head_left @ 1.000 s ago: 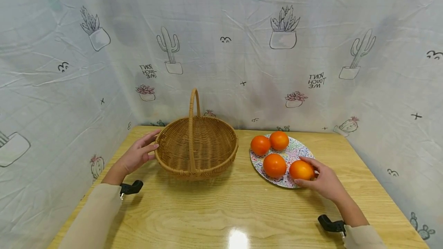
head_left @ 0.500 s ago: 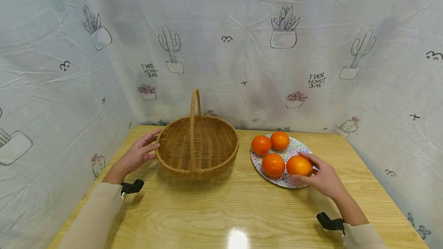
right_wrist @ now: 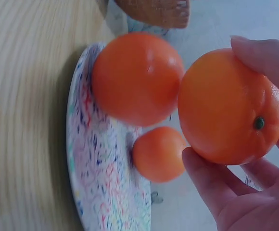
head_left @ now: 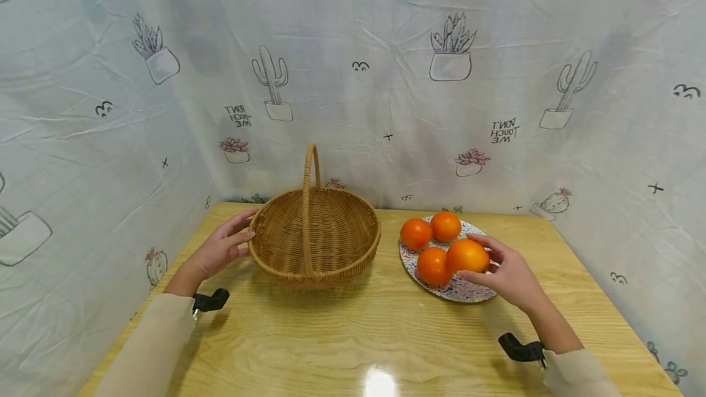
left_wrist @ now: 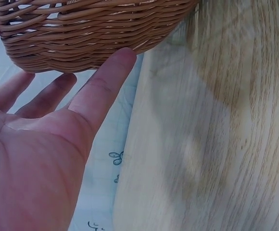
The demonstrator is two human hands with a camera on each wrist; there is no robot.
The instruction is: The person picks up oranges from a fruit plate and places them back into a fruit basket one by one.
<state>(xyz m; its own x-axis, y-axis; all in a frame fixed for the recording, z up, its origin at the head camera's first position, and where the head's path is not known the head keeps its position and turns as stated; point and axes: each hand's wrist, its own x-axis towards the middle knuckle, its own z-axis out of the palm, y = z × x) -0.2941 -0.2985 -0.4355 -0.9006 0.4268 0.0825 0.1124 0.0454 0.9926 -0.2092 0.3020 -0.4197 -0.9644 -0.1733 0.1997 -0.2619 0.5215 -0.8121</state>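
While the left hand (head_left: 217, 250) rests against the left side of the wicker basket (head_left: 342, 276), the right hand (head_left: 513, 274) works over on the right of the table (head_left: 309, 342). Left fingers: extended, spread apart, one fingertip on the outer weave; nothing gripped. Right fingers and thumb: curved around the held orange (head_left: 467, 256), spread to the fruit's width, its green stem end (right_wrist: 259, 123) showing at the wrist. That fruit is clear of the patterned plate (head_left: 463, 291), above its near part, just beside the near orange (head_left: 432, 268); whether those two touch, I cannot tell. Two more sit at the plate's far side: the far-left orange (head_left: 416, 234) and, close on its right, the far orange (head_left: 445, 226). Basket is left of the plate, well apart; tall arched handle (head_left: 307, 219) upright. Behind everything, a pale cloth (head_left: 386, 90) printed with potted cacti.
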